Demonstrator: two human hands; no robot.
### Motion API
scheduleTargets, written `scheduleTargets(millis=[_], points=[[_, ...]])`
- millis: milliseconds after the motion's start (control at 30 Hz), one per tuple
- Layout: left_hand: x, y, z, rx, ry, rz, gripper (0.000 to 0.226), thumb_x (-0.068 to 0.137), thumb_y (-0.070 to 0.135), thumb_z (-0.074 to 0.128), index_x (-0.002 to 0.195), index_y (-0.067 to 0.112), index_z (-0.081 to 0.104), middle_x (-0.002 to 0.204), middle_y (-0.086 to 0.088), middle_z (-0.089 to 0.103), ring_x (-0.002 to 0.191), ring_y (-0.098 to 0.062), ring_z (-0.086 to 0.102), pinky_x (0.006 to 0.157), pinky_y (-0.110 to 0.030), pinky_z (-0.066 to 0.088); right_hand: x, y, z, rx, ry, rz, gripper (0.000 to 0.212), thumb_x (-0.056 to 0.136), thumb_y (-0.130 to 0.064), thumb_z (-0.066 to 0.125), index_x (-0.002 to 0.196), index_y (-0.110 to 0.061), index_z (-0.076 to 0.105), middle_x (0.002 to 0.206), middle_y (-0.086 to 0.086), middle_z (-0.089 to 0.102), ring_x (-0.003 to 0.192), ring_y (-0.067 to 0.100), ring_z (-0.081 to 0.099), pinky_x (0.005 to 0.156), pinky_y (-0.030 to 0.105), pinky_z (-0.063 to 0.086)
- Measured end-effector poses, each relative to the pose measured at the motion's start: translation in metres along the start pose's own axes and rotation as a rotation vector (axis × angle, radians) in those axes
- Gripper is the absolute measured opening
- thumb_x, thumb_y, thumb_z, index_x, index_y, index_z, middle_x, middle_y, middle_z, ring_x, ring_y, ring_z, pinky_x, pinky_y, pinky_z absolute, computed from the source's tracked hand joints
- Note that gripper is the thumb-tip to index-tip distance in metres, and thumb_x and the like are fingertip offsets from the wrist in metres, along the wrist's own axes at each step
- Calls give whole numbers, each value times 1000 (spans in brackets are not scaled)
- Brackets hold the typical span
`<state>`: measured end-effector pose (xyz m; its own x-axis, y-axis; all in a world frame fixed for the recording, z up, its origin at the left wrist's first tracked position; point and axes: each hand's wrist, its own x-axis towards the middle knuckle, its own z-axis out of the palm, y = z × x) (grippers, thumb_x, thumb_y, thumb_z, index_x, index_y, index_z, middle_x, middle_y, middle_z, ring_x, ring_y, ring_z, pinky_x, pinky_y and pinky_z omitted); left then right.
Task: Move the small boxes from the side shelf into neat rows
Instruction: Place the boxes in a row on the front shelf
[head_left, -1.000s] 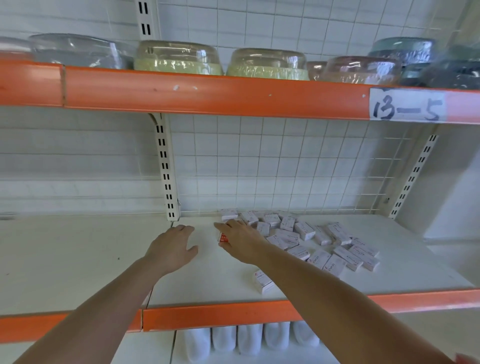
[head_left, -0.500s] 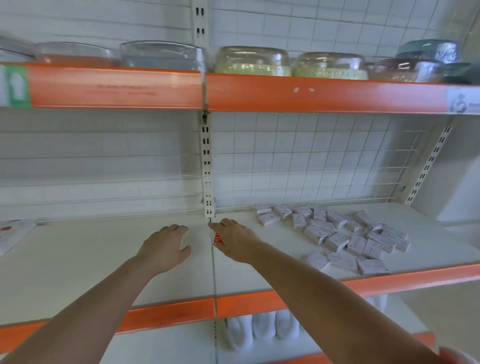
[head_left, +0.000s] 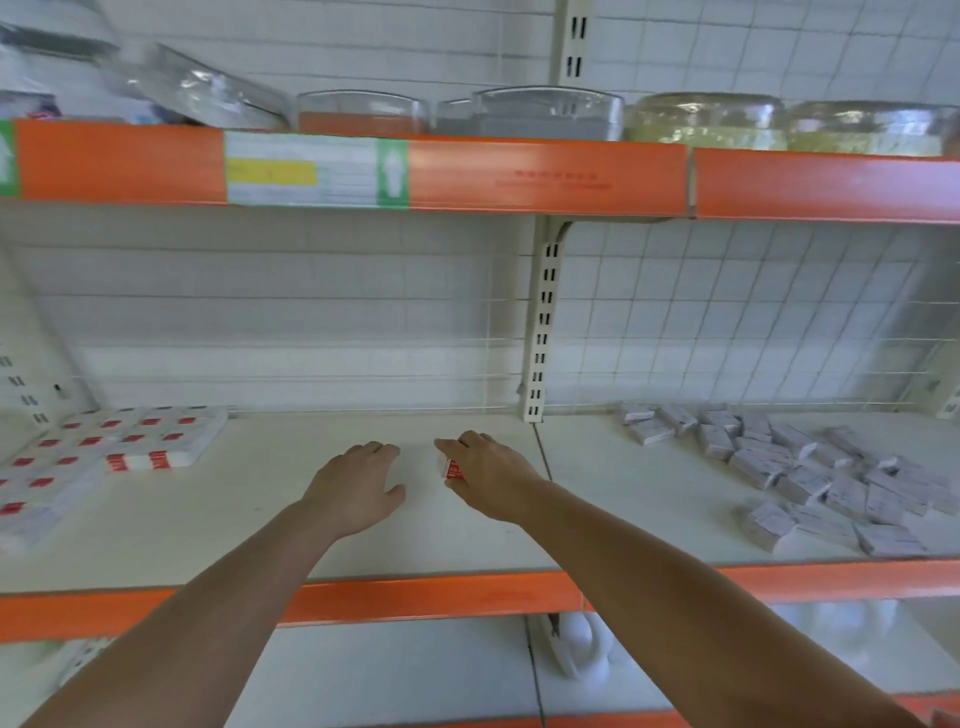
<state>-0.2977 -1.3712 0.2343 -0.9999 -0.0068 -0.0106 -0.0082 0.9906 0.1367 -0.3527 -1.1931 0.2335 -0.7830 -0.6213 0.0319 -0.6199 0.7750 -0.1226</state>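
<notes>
My right hand (head_left: 491, 475) is curled around a small white box with red print (head_left: 451, 468), held just above the white shelf (head_left: 260, 530) left of the shelf joint. My left hand (head_left: 358, 486) hovers beside it, palm down, fingers apart, holding nothing. A loose heap of several small white boxes (head_left: 810, 473) lies on the right shelf section. At the far left, several white-and-red boxes (head_left: 109, 441) lie flat in tidy rows.
A slotted upright post (head_left: 543, 332) divides the two shelf sections. An orange shelf edge (head_left: 415, 597) runs along the front. The upper shelf carries clear plastic containers (head_left: 545, 111). White bottles (head_left: 579, 649) stand on the shelf below.
The view has swung left, bringing the tidy rows at far left into sight. Both hands have travelled left across the shelf joint, the right one still holding the box.
</notes>
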Motion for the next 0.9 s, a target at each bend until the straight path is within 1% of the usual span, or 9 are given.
scheduleTargets(millis=[333,533,900], points=[[-3,-43,-3,0,6,-124,59,97,38,45,149,17,28,149,-1,37,134,-19,38,106,-33,37,47,-32,10,-3,-6,-145,52,101,-29,43,150,-20,26,141,7,41,130,25,40,100,39,42],[3,-64,-4,-17,42,-200,58,96,38,45,148,17,30,147,-1,39,132,-19,40,105,-33,38,75,-44,17,-23,-12,-237,52,101,-30,43,150,-20,27,139,8,42,127,24,41,98,39,43],[-3,-114,-2,-58,47,-273,59,97,38,45,149,18,29,150,-1,36,135,-20,38,107,-34,38,113,-83,30,-3,-37,-318,52,101,-30,42,150,-20,27,140,7,41,130,24,39,99,39,42]])
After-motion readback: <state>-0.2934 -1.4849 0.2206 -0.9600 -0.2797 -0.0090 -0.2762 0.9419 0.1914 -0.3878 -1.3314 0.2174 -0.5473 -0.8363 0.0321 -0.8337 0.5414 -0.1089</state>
